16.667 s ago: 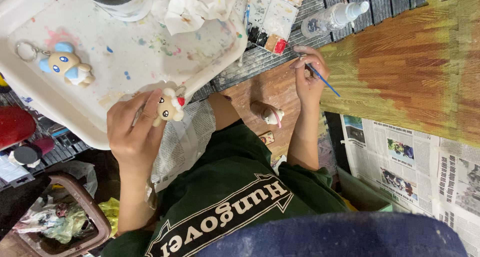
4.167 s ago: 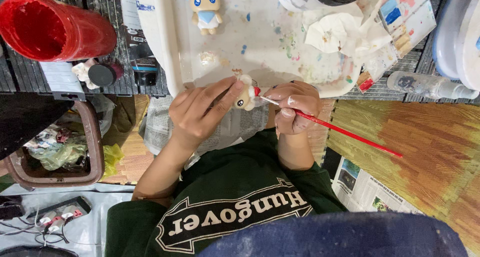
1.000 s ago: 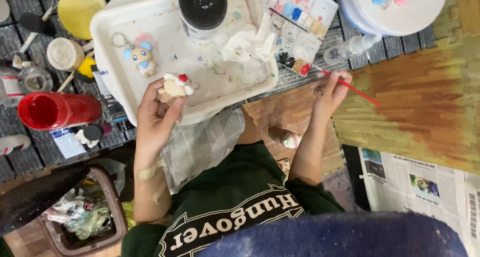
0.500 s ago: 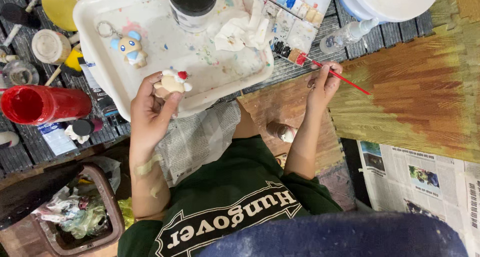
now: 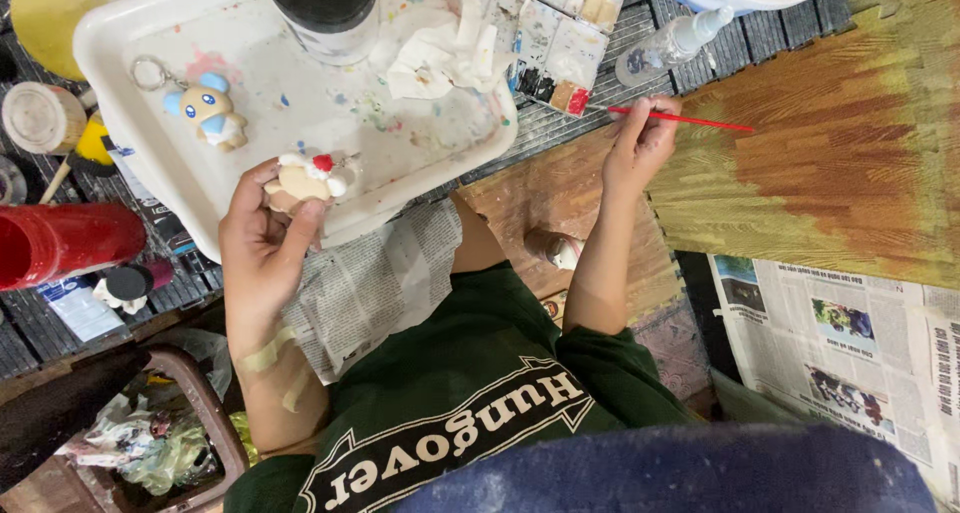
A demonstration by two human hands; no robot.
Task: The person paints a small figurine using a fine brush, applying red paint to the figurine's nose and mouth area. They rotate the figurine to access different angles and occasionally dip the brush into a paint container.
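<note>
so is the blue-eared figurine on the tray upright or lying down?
Lying down. The blue-eared figurine rests flat on its back on the white tray, face up, key ring beside its head.

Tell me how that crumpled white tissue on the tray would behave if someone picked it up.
The crumpled tissue would likely feel very light and floppy, since it lies in loose thin folds on the white tray. It probably sags rather than keeps shape. Faint paint stains hint it may be damp and tear easily.
</note>
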